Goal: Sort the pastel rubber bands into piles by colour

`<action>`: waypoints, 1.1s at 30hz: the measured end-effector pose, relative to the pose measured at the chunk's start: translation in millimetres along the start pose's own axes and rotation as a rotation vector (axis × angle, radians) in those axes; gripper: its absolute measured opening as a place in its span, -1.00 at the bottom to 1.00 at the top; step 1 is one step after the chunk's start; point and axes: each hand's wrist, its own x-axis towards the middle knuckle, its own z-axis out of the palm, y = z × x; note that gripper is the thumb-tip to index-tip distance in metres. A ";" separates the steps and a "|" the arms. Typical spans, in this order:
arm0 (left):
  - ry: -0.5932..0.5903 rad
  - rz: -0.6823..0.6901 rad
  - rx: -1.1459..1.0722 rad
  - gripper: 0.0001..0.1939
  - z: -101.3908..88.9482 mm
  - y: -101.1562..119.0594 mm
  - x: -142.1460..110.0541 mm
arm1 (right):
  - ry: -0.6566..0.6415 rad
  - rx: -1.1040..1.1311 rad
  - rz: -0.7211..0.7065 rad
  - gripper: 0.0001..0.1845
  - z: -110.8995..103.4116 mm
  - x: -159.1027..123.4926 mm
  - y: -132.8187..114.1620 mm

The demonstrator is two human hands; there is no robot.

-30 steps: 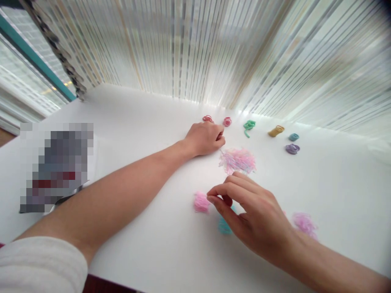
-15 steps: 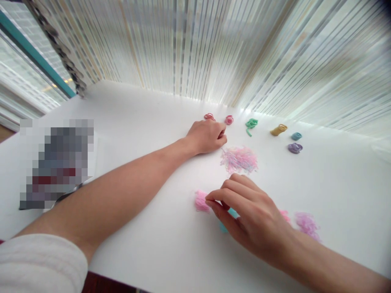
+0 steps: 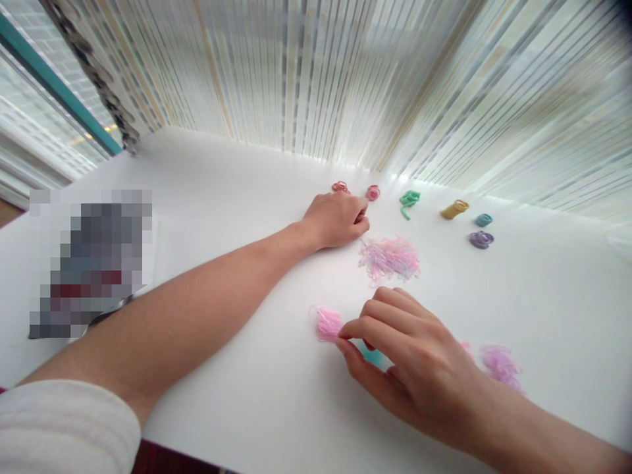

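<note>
Teal bands [image 3: 372, 356] mostly hidden behind my right hand [image 3: 412, 345]; wrist cuts off most of a coral-pink bunch [image 3: 467, 348], forearm clips the lilac one [image 3: 498, 364]. Pixelated patch [image 3: 93, 263] on the left, unreadable. Right grip narrow: thumb and index tips about together at the right edge of the pink bundle [image 3: 328, 324], which lies on the white bench [image 3: 237, 382]; any band between them is too small to see. Left hand [image 3: 333, 220] curled beside the mixed pastel pile [image 3: 390, 259], contents hidden, can't tell its grip.
</note>
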 end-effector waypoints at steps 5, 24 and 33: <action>0.003 -0.004 0.024 -0.74 0.7 -0.4 -0.2 | 0.021 -0.037 -0.010 -0.77 -15.5 3.8 -1.7; -0.042 -0.049 0.072 -0.76 -1.4 -6.7 1.8 | 0.212 0.214 0.666 -0.62 -78.9 -30.0 136.9; -0.036 -0.063 0.084 -0.74 -9.5 -4.2 1.0 | 0.175 0.452 0.591 -0.74 -44.0 -41.9 149.7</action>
